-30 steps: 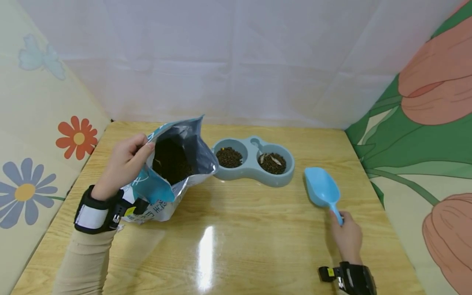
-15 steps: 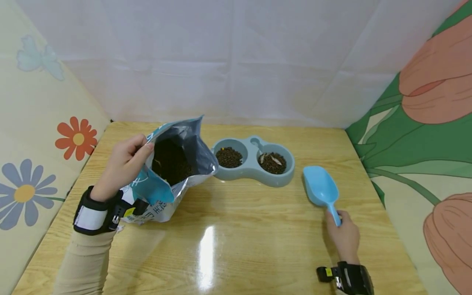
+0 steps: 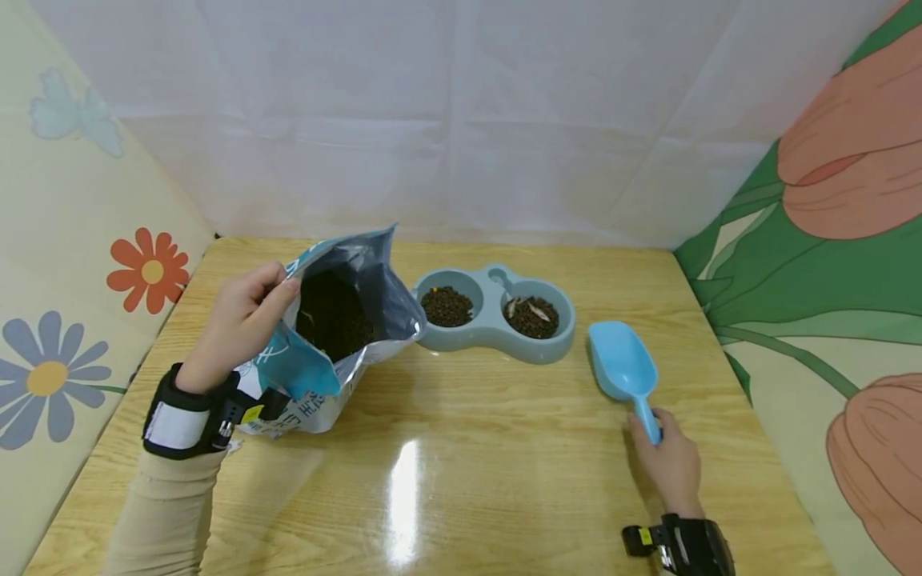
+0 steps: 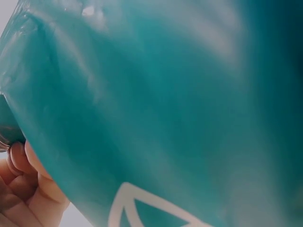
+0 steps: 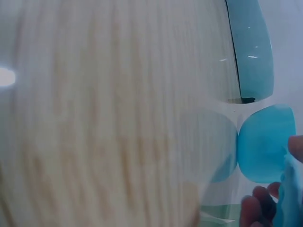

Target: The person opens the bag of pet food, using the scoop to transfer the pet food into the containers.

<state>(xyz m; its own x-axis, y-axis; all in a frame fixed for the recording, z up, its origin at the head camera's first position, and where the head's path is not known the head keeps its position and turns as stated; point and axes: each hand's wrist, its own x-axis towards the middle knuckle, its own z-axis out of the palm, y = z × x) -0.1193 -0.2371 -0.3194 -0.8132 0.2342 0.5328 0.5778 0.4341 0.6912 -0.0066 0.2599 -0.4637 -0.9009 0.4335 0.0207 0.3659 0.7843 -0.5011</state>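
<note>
At the left of the head view, my left hand (image 3: 241, 324) pinches the rim of a teal and white foil bag (image 3: 306, 380), whose wide mouth faces up. Dark brown pellets (image 3: 334, 316) lie inside it. In the left wrist view the teal bag side (image 4: 156, 109) fills most of the frame, with curled fingers (image 4: 40, 175) at its edge. My right hand (image 3: 670, 464) grips the handle of a light blue scoop (image 3: 623, 360); no pellets show in its bowl. The right wrist view shows the scoop (image 5: 265, 144) low over the table, fingers around its handle.
A grey-blue double pet bowl (image 3: 490, 332) stands between bag and scoop. Brown pellets (image 3: 446, 306) lie in its left cup; pellets with pale slivers (image 3: 533, 318) lie in the right one. A white cloth (image 3: 446, 120) hangs behind the wooden table (image 3: 490, 464).
My right hand has shifted slightly left with the scoop, which sits a little closer to the double bowl. The left hand and the bag have barely moved.
</note>
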